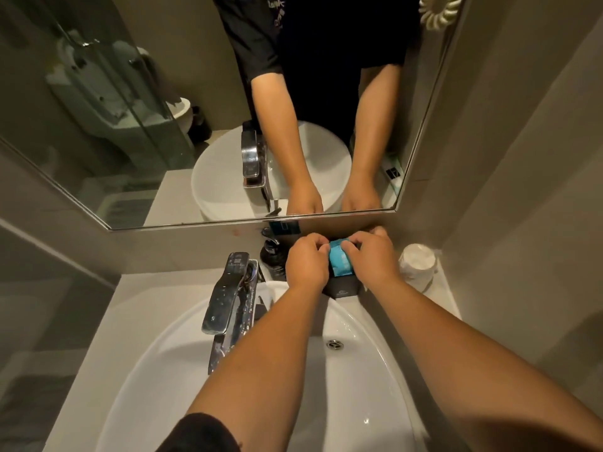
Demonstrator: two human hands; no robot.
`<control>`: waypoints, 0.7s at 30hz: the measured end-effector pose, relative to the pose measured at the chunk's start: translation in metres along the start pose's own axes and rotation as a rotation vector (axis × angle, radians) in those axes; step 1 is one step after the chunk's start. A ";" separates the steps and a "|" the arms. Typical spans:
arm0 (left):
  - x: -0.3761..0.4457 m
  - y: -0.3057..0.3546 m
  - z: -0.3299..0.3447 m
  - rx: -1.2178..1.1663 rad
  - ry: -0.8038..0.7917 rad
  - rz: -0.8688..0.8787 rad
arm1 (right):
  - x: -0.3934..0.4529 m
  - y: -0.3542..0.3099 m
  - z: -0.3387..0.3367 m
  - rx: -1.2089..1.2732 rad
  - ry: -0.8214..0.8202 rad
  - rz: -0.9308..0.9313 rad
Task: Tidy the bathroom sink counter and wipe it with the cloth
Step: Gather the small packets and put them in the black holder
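The blue packet (339, 261) sits pinched between both hands at the back of the surface (169, 288), just over a small black box (342, 288) that rests against the rear rim of the basin (326, 386). It looks as though the packet is being tucked into or lifted from that box; which of the two cannot be told.

The likeliest slip is the box itself. It stands right at the basin's edge, below the wrists, and a push from either palm could tip it into the bowl, where wet patches would spoil the card. A second risk lies just left of the left hand (306, 261): a dark pump bottle (272, 256) stands close enough for the knuckles to knock it toward the tap (228, 288). Right of the right hand (373, 259), a wrapped white cup (417, 264) is near but apart, in reach of a careless elbow.

Both hands are curled nearly closed, fingertips gripping the packet's top edge from either side. No cloth is in view, so I judge wiping has not begun.
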State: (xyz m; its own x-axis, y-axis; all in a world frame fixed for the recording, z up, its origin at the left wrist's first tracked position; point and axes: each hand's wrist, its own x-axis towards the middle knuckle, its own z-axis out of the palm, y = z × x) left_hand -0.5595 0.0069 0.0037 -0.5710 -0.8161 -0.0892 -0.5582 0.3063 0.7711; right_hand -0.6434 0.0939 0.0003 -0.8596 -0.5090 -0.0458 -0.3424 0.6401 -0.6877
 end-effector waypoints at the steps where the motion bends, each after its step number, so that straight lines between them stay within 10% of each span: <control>1: 0.001 0.001 0.000 0.008 0.019 0.011 | 0.000 -0.001 0.001 0.022 0.003 0.007; 21: -0.001 -0.014 0.018 0.328 -0.029 0.071 | 0.007 0.003 0.009 -0.595 -0.070 -0.150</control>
State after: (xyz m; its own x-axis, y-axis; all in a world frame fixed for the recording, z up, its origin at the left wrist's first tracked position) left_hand -0.5618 0.0128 -0.0187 -0.6300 -0.7740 -0.0640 -0.6773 0.5072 0.5329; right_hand -0.6469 0.0866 -0.0085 -0.7657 -0.6418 -0.0415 -0.6278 0.7599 -0.1687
